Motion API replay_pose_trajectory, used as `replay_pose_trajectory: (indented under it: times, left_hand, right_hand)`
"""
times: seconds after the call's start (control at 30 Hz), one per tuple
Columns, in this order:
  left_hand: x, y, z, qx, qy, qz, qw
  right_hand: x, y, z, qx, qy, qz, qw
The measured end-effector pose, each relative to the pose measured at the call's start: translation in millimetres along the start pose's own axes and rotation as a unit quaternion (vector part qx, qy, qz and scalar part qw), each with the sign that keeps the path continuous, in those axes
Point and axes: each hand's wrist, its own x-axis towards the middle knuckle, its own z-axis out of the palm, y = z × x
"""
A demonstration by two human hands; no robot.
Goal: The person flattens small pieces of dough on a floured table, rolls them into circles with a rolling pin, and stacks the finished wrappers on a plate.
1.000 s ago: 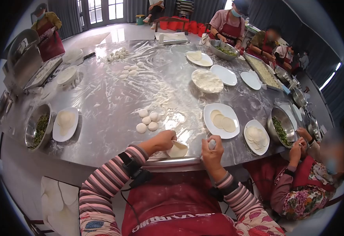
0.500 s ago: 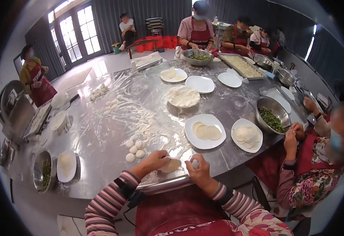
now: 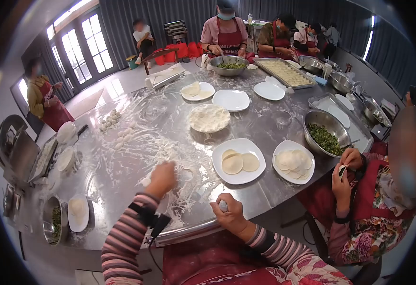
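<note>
My left hand (image 3: 162, 179) is reaching over the dough balls (image 3: 145, 182), which it mostly covers. Its fingers are blurred and hidden beneath the hand, so I cannot see whether they grip one. Near the front edge of the floured steel table, my right hand (image 3: 230, 211) is wrapped around a small rolling pin (image 3: 223, 205), whose rounded end pokes out of the fist. Ahead of it, a square white plate (image 3: 220, 175) carries overlapping round dough wrappers (image 3: 232, 164).
Another plate (image 3: 307, 178) of stacked wrappers stands to the right, beside a steel bowl of chopped green filling (image 3: 324, 138). A flour dish (image 3: 209, 118) sits mid-table. A co-worker's hands (image 3: 345, 173) fold a filled wrapper at right. More dough pieces (image 3: 109, 121) lie at far left.
My left hand has let go of the wrapper it held and moved left to the dough balls. A wrapper now lies in front on the square plate. My right hand keeps the rolling pin.
</note>
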Motion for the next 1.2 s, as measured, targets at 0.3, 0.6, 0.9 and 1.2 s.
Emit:
replay_pose_trajectory:
  times: [0.3, 0.6, 0.9, 1.2]
  left_hand:
    - [-34, -40, -6, 0.043, 0.0, 0.011, 0.999]
    - [-65, -1, -5, -0.273, -0.064, 0.02, 0.96]
    - [-91, 26, 0, -0.217, -0.105, 0.048, 0.969]
    - [-81, 21, 11, -0.27, -0.149, 0.01, 0.951]
  right_hand:
    - [0, -1, 4, -0.014, 0.004, 0.03, 0.999]
    - [2, 6, 4, -0.008, -0.001, 0.015, 1.0]
    - [13, 16, 7, 0.088, -0.07, 0.141, 0.984]
    - [41, 34, 30, 0.007, -0.065, 0.099, 0.993]
